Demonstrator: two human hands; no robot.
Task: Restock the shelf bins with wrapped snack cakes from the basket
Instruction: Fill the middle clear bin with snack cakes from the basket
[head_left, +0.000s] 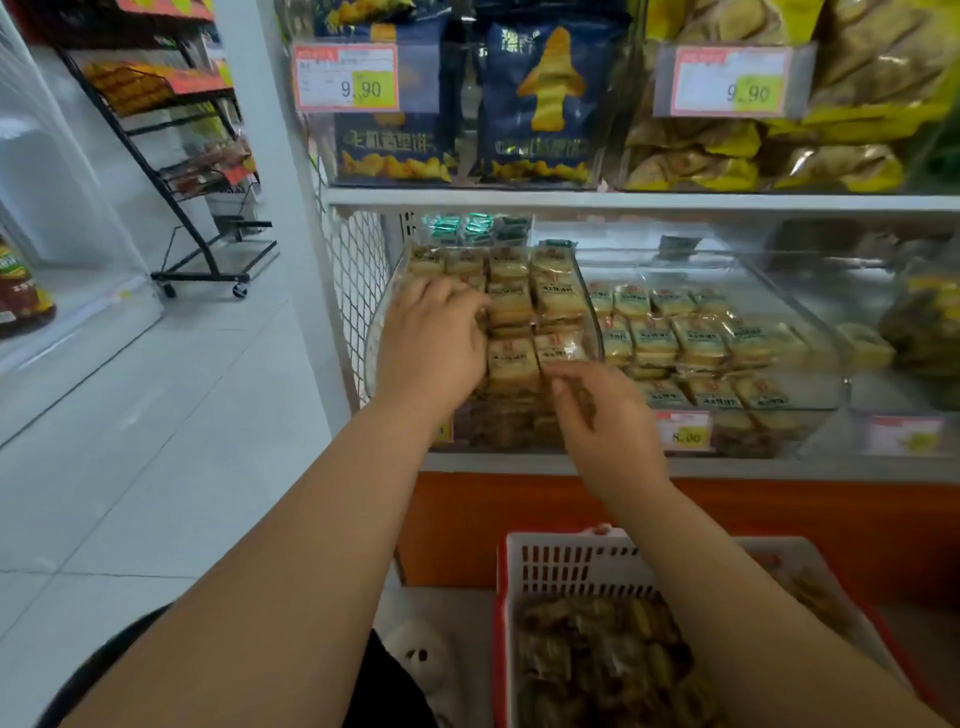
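While a black wire rack (176, 156) on wheels stands far off to the left on the pale floor (156, 441), the left hand (431, 338) reaches into the leftmost clear shelf bin (595, 332), its fingers curled down onto the wrapped snack cakes (511, 304) stacked in rows there; whether it pinches one of them cannot be told. Just to the right, the right hand (608, 421) hovers at the bin's front edge, thumb and forefinger drawn together at the corner of a front cake (558, 351), the other fingers loosely bent. Further right a second bin (831, 332) holds more yellow cakes, with price tags (685, 434) along the shelf edge. Below the right forearm sits the red and white basket (566, 566), with darker wrapped cakes (597, 660) heaped inside.
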